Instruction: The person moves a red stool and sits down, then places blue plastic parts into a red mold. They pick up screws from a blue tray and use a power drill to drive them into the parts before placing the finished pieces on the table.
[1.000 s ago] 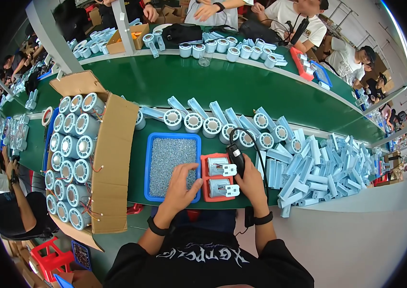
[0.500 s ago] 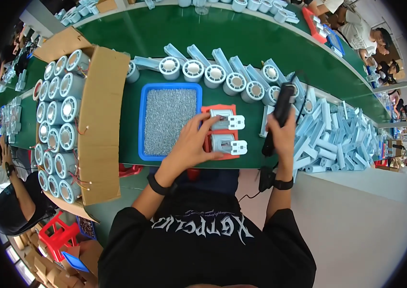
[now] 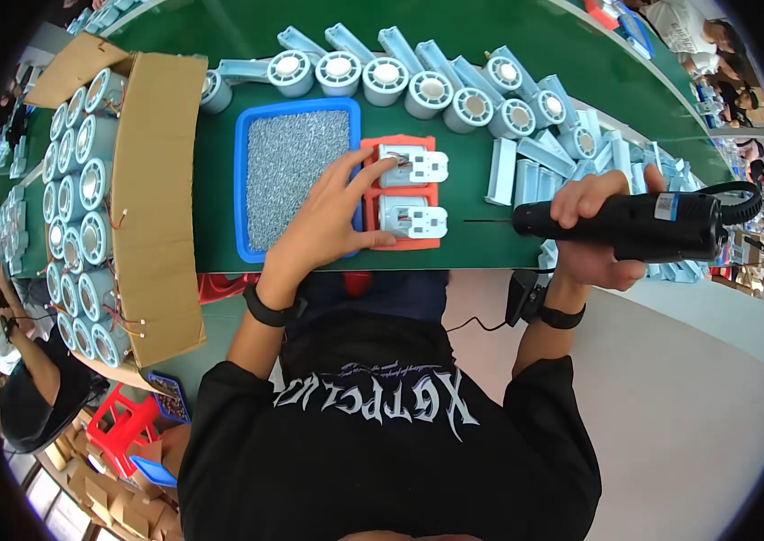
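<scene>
My right hand (image 3: 591,261) is wrapped round a black electric screwdriver (image 3: 661,224), held level over the table's near edge. Its long thin bit (image 3: 487,221) points left, at the lower of two light-blue housings, with a gap between. Both housings sit in an orange fixture (image 3: 420,243); white end pieces, an upper one (image 3: 429,167) and a lower one (image 3: 427,222), stick out on the right. My left hand (image 3: 323,216) spreads over the fixture's left side, fingertips touching the upper housing and thumb by the lower one.
Left of the fixture stands a blue tray (image 3: 242,198) full of small metal screws (image 3: 296,171). A cardboard box (image 3: 161,207) of round motor units is farther left. Several assembled units (image 3: 384,77) line the back; loose light-blue handle parts (image 3: 502,171) pile up at right.
My right hand has swung the screwdriver from upright to level, its bit now facing the fixture. My left hand stays on the fixture. The whole view has shifted slightly.
</scene>
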